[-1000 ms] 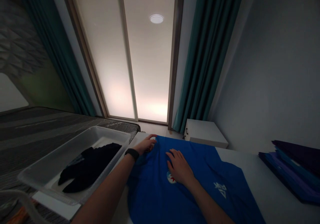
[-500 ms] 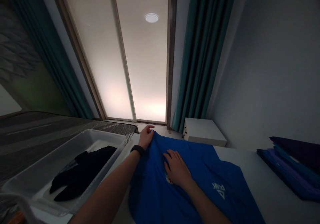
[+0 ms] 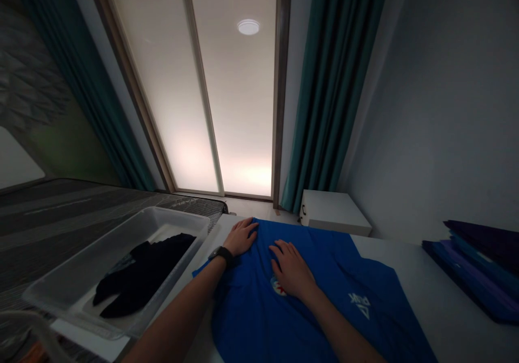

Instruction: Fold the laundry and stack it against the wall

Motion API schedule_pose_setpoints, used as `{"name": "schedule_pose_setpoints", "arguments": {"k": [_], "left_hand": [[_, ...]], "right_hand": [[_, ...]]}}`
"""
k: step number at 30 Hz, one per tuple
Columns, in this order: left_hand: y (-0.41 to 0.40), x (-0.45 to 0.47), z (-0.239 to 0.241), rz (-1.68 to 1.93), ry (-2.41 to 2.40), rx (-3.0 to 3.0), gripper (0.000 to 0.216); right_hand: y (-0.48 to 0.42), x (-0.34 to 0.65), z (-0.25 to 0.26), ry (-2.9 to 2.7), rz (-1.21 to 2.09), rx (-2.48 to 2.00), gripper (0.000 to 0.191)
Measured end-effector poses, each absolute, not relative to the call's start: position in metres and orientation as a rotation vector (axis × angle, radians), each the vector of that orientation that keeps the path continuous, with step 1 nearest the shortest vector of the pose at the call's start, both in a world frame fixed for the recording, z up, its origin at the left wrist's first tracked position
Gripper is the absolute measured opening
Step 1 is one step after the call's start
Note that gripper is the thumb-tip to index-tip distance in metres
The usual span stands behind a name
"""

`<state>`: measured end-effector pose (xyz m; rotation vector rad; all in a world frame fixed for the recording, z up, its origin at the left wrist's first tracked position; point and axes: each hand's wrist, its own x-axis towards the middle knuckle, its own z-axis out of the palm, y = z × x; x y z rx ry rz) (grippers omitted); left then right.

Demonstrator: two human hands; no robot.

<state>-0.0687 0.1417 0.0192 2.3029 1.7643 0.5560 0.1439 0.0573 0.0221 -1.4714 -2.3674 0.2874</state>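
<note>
A blue T-shirt point(image 3: 324, 309) with a white printed logo and a small round coloured patch lies spread on the white table point(image 3: 409, 266). My left hand point(image 3: 241, 236), with a dark watch on the wrist, rests flat on the shirt's far left edge, fingers stretched out. Around the middle of the shirt, my right hand point(image 3: 292, 270) lies palm down beside the round patch, its fingers spread. Small creases run through the cloth between both hands. The near end of the shirt runs out of the picture.
To the left stands a clear plastic bin point(image 3: 162, 214) holding dark clothing point(image 3: 146, 271). A stack of folded blue and purple clothes point(image 3: 478, 271) lies at the right. Beyond the table are a white cabinet point(image 3: 336, 209) and a teal curtain point(image 3: 324, 93); a dark mattress point(image 3: 81, 201) is behind the bin.
My left hand has gone from gripping a raised fold at the shirt's edge to lying flat on it. The cloth there has come down and spread leftward. My right hand stays nearly in place.
</note>
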Motion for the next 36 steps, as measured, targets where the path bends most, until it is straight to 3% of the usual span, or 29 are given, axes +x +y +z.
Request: {"name": "schedule_pose_setpoints", "arguments": {"k": [6,17,27,36], "left_hand": [[0.143,-0.077,0.014,0.464,2.146,2.116,0.044],[0.174,-0.081,0.025,0.484,2.262,1.976,0.039],[0.174,-0.060,0.013,0.282,1.835,2.357,0.048],[0.157,-0.070,0.012,0.177,1.881,2.348,0.055]], "right_hand": [[0.057,0.145,0.020,-2.327,0.310,-1.637,0.051],[0.058,0.143,0.017,-2.345,0.309,-1.681,0.056],[0.058,0.143,0.018,-2.353,0.247,-1.680,0.055],[0.055,0.144,0.018,-2.362,0.239,-1.701,0.056]]}}
